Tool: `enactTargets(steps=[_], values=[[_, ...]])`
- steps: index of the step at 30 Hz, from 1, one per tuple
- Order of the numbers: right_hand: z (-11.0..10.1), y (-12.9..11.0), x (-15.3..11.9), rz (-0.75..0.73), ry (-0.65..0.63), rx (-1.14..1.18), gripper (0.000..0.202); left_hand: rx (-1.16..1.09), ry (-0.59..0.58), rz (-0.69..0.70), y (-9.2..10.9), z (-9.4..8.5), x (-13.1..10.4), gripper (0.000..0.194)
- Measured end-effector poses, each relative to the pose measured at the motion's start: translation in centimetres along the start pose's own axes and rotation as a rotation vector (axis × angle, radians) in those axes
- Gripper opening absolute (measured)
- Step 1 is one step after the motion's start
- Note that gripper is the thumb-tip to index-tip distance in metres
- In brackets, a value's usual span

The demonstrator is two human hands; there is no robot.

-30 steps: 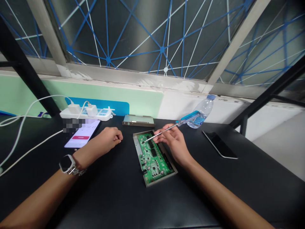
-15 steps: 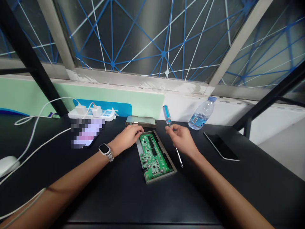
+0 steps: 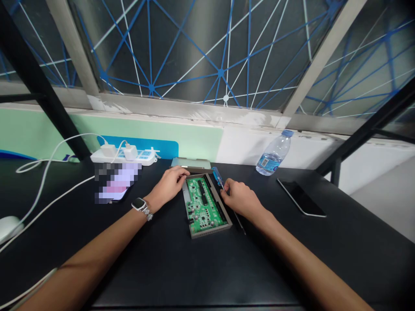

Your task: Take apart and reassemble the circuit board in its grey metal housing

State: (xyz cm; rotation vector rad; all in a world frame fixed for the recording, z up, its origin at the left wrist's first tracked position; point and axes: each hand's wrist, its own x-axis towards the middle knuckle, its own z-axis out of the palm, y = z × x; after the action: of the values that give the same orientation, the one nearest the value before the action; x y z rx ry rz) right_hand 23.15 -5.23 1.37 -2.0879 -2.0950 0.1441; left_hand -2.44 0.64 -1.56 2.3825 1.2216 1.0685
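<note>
A green circuit board [image 3: 209, 211] lies in a shallow grey metal case [image 3: 212, 231], flat on the black desk. My left hand [image 3: 169, 185], a watch on its wrist, has its fingers curled at the far left corner of the case and grips its edge. Just right of the case, my right hand [image 3: 241, 198] pinches a screwdriver [image 3: 217, 175] with a clear blue handle. Its handle points away from me and its shaft runs under the hand, the tip low over the desk. Behind the case, against the wall, is a flat metal cover [image 3: 201, 164].
A water bottle [image 3: 274, 155] stands by the wall, with a dark phone [image 3: 301, 197] to its right. Far left are a white power strip [image 3: 147, 157] with chargers and cables, a lit phone [image 3: 119, 185] and a white mouse [image 3: 9, 228].
My right hand has lowered the screwdriver from a raised slant to nearly flat beside the case. The case has shifted slightly left and away from me, my left hand still at its corner.
</note>
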Motion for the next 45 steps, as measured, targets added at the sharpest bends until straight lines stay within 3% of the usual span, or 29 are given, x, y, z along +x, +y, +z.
enactTargets(steps=[5, 9, 13, 21, 29, 37, 42, 45], values=[[-0.8, -0.7, -0.7, -0.026, 0.084, -0.023, 0.018, 0.028, 0.001, 0.023, -0.2, -0.2, -0.6, 0.028], [-1.2, -2.4, -1.9, -0.306, 0.270, -0.015, 0.026, 0.040, 0.004, 0.004, 0.5, -0.6, -0.6, 0.029], [-0.7, -4.5, -3.0, -0.460, 0.224, -0.079, 0.031, 0.052, 0.012, -0.037, 1.4, -0.8, -0.5, 0.029], [0.3, -6.0, -2.6, -0.450, 0.237, -0.253, 0.033, 0.060, 0.016, -0.057, 1.9, -0.9, -0.5, 0.030], [0.4, -6.7, -2.9, -0.468, 0.279, -0.119, 0.027, -0.043, -0.021, -0.165, 2.4, -1.4, -0.5, 0.037], [-0.1, -7.5, -3.2, -0.470, 0.290, -0.022, 0.026, -0.225, -0.062, -0.189, 0.6, -1.4, -1.0, 0.037], [-0.8, -7.8, -3.2, -0.455, 0.322, 0.120, 0.028, -0.400, 0.057, -0.283, 2.6, -2.3, -0.3, 0.037], [-1.2, -7.8, -2.9, -0.413, 0.317, 0.306, 0.028, -0.706, 0.064, -0.325, 4.5, -2.5, -0.3, 0.045]])
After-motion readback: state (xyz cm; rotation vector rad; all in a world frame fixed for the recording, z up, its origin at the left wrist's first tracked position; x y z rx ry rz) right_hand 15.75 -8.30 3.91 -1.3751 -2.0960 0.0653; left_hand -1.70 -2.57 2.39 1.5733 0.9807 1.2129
